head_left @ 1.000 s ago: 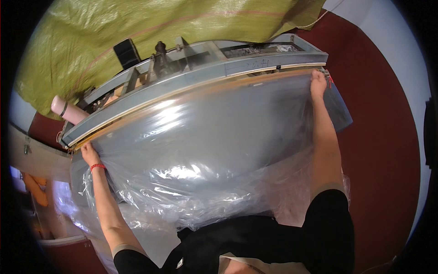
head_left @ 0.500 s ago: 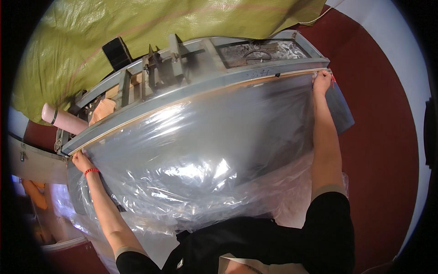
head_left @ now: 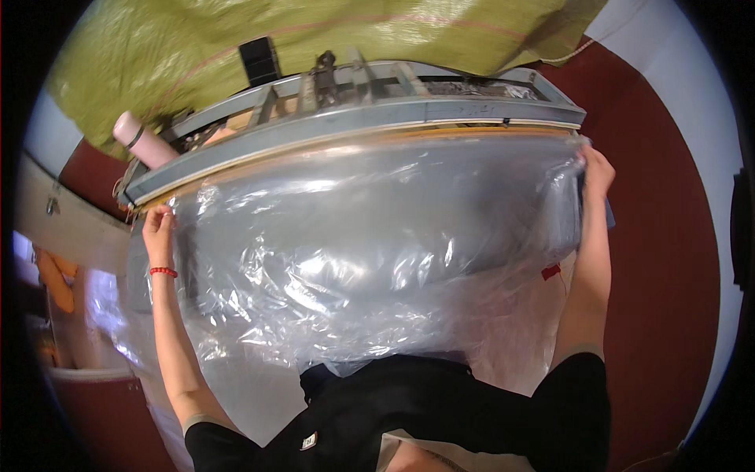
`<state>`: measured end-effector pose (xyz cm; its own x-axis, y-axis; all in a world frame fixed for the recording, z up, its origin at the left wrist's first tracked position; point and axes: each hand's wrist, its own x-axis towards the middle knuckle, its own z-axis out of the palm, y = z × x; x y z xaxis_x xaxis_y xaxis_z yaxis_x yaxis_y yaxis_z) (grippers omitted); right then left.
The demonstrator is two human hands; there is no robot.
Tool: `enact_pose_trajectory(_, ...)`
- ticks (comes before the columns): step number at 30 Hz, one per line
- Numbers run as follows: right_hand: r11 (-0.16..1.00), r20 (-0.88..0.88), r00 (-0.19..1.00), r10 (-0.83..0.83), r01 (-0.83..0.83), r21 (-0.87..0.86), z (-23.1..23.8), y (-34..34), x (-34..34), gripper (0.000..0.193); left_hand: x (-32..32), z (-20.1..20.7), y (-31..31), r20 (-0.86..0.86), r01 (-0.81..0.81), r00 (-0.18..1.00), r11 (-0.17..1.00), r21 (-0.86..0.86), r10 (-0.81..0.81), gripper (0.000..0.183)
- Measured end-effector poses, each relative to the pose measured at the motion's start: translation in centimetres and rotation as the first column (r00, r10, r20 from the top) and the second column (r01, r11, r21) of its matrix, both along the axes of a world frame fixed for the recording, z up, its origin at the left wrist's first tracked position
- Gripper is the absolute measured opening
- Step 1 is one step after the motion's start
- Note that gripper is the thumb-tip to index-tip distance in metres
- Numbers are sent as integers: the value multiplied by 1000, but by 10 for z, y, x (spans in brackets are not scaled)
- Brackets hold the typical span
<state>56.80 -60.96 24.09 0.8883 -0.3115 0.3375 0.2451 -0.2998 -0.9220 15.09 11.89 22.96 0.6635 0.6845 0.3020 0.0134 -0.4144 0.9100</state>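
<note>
A wide sheet of clear plastic film (head_left: 346,267) is stretched between my two hands, wrinkled and shiny, its lower part bunched towards my body. My left hand (head_left: 160,224), below a red bead bracelet (head_left: 163,272), pinches the film's upper left corner. At the upper right corner, my right hand (head_left: 598,171) closes on the film, its fingertips partly hidden. The film's far edge lies just below a long grey metal bar (head_left: 346,130) with a pale wooden strip along it. A small black clip (head_left: 506,122) sits on that bar towards the right.
Behind the bar, a metal frame (head_left: 271,106) with crosspieces holds small items. A pink bottle (head_left: 145,141) leans at its left end. A black phone-like object (head_left: 259,61) rests against a yellow-green woven tarp (head_left: 377,31). Dark red floor (head_left: 661,259) lies to the right.
Both hands have come away from the bar towards me, drawing the film's far edge off it. The view has also shifted, and a small red piece now shows near my right forearm.
</note>
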Motion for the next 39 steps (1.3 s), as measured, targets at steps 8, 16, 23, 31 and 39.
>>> enact_pose_trajectory(8, 789, 626, 775, -87, 437, -431, 58, 58, -82, 29, -36, 68, -138, 99, 239, 966, 971, 11, -239, 7)
enact_pose_trajectory(16, 408, 322, 251, 913, -595, -692, 67, 389, -283, 40, -90, 98, -174, -30, 310, 949, 909, 277, -314, 5)
enact_pose_trajectory(23, 163, -107, 196, 975, -952, -259, 26, 368, -234, 14, -149, 67, -148, -455, 364, 820, 930, -55, -348, 15)
enact_pose_trajectory(31, 910, -83, 994, 77, -104, -401, -26, -42, -53, 22, -220, -44, -79, -867, 539, 306, 822, -184, -395, 20)
enact_pose_trajectory(39, 944, -59, 950, -305, 294, -149, -39, -253, -45, 23, -261, 96, 156, -361, -172, 715, 650, 740, 599, 12)
